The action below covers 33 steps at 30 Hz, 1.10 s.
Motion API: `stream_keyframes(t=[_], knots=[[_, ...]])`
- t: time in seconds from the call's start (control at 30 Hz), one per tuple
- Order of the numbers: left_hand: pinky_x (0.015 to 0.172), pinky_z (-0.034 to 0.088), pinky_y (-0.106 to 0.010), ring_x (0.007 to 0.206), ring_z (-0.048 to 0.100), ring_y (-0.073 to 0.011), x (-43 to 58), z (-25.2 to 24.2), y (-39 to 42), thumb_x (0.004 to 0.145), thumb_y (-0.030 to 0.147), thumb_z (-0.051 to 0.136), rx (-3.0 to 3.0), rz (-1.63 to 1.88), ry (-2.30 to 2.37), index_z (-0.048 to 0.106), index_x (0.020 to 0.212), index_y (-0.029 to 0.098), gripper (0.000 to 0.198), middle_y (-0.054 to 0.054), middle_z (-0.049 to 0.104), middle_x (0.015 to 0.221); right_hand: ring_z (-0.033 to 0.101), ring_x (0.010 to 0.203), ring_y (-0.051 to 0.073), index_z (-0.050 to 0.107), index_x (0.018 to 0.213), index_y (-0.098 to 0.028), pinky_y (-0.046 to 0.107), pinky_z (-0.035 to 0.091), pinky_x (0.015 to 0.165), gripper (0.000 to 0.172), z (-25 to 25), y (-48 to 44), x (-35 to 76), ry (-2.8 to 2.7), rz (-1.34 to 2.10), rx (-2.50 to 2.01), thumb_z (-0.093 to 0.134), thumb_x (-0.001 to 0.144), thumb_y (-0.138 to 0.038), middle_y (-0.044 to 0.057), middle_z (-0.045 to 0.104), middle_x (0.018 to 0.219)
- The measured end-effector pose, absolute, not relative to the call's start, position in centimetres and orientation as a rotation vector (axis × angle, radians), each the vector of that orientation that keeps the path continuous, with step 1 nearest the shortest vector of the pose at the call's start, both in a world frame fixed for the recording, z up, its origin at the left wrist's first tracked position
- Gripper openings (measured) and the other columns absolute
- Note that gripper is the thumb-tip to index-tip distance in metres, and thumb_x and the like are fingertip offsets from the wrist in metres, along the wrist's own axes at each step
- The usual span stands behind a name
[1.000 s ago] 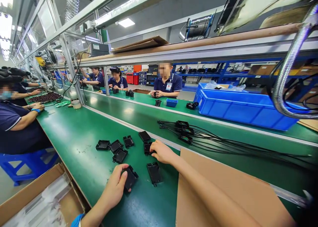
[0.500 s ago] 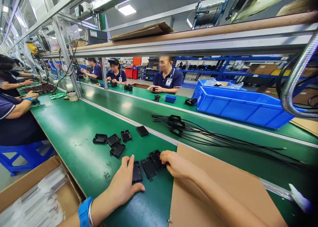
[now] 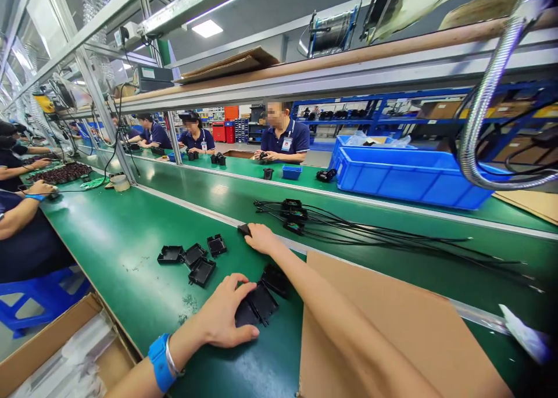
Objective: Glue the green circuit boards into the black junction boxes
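My left grip point(image 3: 220, 316) is wide open, thumb and fingers spread around a flat black case point(image 3: 246, 315) that lies on the green counter point(image 3: 135, 235); I cannot tell how firmly I touch it. Right beside it lie a middle case point(image 3: 264, 303) and, a little farther, a third case point(image 3: 274, 279), side by side in a slanting row.

A blue band point(image 3: 161, 363) circles my left wrist. At the near left, a cardboard box point(image 3: 46, 333) holds clear-wrapped packets point(image 3: 82, 348); at the near right, under my right forearm, lies a brown cardboard sheet point(image 3: 370, 334).

My right grip point(image 3: 263, 239) reaches farther, fingers bent and fingertips at the right end of a far case point(image 3: 243, 229) next to the metal rail point(image 3: 196, 208). My own fingers hide whether it is pinched. Left of that, four more black cases point(image 3: 201, 271) sit in a loose cluster.

Beyond the rail, small dark boxes point(image 3: 294, 213) trail long black cables to the right. At the far left, a co-worker's hand point(image 3: 41, 189) is near a heap of dark parts point(image 3: 61, 173). Across the line a seated person point(image 3: 285, 136) handles something small; a large blue bin point(image 3: 405, 178) stands to the right, with blue racks point(image 3: 344, 121) behind.
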<state>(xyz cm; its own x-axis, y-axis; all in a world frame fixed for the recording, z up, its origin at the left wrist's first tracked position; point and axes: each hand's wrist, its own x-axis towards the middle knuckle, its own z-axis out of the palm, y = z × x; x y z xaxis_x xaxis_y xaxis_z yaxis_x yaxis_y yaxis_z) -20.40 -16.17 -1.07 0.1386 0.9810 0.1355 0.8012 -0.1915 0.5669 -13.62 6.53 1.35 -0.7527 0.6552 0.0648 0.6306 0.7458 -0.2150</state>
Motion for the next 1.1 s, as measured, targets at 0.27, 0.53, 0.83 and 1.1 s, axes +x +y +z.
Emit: stream_keyframes(t=[0.27,0.53,0.83,1.1], knots=[[0.079,0.052,-0.032,0.077,0.061,-0.0157,-21.6,-0.8,-15.5,0.071,0.012,0.055,2.082,0.567,1.692,0.059,0.117,0.026,0.048,-0.005,0.048,0.129,0.061,0.091,0.018,0.059,0.111,-0.015,0.037,0.052,0.080,0.027,0.7,7.2,-3.1,-2.815,0.370,-1.140,0.052,0.095,-0.036,0.007,0.061,0.108],[0.087,0.043,-0.039,0.097,0.053,-0.0250,-19.9,-0.1,-14.2,0.081,0.022,0.063,2.219,0.488,1.772,0.070,0.084,0.023,0.008,-0.006,0.056,0.108,0.046,0.099,0.025,0.067,0.090,-0.018,0.036,0.035,0.084,0.015,0.3,2.4,-2.3,-2.824,0.298,-0.841,0.059,0.083,-0.028,0.008,0.063,0.091],[0.080,0.041,-0.043,0.093,0.050,-0.0250,-7.3,1.9,-14.4,0.076,0.031,0.070,2.348,0.565,1.516,0.069,0.080,0.024,0.009,-0.005,0.060,0.095,0.044,0.093,0.024,0.060,0.069,-0.018,0.039,0.033,0.083,0.024,3.3,1.4,8.4,-2.748,0.208,-0.958,0.051,0.090,-0.026,0.008,0.063,0.079],[0.081,0.047,-0.048,0.094,0.049,-0.0304,5.4,-1.2,-14.1,0.075,0.032,0.062,2.430,0.458,1.292,0.066,0.086,0.017,0.019,-0.013,0.058,0.098,0.050,0.100,0.027,0.067,0.082,-0.018,0.042,0.037,0.087,0.015,1.5,-2.2,20.8,-2.766,0.246,-1.179,0.059,0.087,-0.030,0.009,0.067,0.090]])
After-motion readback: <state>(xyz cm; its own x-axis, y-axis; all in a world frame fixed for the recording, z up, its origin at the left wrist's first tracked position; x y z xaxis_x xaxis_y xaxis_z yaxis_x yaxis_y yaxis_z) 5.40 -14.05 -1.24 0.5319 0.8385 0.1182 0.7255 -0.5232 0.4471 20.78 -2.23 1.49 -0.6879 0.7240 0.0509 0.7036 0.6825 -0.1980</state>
